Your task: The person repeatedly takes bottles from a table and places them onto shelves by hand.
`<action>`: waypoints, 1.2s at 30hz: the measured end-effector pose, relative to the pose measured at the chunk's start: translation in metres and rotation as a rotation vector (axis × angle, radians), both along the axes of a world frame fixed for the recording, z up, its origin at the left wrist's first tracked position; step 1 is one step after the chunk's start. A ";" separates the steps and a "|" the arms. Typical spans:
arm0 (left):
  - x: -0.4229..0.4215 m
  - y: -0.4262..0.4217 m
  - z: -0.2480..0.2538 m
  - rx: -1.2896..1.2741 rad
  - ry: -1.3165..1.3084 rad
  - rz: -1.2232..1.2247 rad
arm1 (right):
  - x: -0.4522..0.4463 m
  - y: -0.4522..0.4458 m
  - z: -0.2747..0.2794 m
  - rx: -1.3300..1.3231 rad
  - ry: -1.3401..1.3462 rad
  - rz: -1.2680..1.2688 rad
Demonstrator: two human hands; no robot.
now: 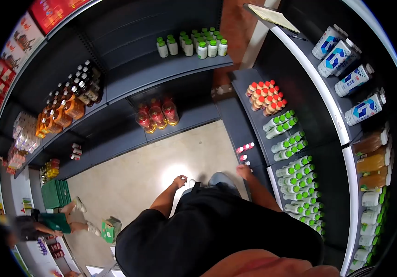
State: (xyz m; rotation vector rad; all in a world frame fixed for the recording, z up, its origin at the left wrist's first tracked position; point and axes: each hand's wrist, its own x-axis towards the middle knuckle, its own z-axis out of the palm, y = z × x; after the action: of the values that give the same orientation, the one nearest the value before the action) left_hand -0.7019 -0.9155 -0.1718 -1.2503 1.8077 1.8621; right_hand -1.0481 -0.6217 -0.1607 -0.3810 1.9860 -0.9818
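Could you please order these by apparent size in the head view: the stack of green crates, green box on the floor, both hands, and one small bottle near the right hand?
1. Stack of green crates
2. Green box
3. Left hand and right hand: too alike to rank
4. Small bottle

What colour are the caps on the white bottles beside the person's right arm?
Those caps are bright green; the head view shows them best.

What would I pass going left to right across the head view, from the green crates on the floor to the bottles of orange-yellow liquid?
Green crates, green box, left hand, right hand, green-capped white bottles, bottles of orange-yellow liquid.
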 end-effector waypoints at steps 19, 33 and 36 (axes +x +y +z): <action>-0.155 -0.206 0.050 -0.381 0.001 0.059 | -0.211 -0.081 -0.095 -0.223 -0.713 -0.089; -0.583 -0.376 0.258 -0.703 0.395 0.477 | -0.222 -0.176 -0.055 -0.491 -0.587 -0.391; -0.609 -0.392 0.249 -0.877 0.337 0.392 | -0.201 -0.189 0.026 -0.144 -0.348 -0.440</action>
State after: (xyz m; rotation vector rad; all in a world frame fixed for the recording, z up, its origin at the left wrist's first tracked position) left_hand -1.3108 -1.3073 0.0771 -1.7260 2.9278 1.5250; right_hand -1.2489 -0.8109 -0.1348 0.1558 1.7145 -1.3666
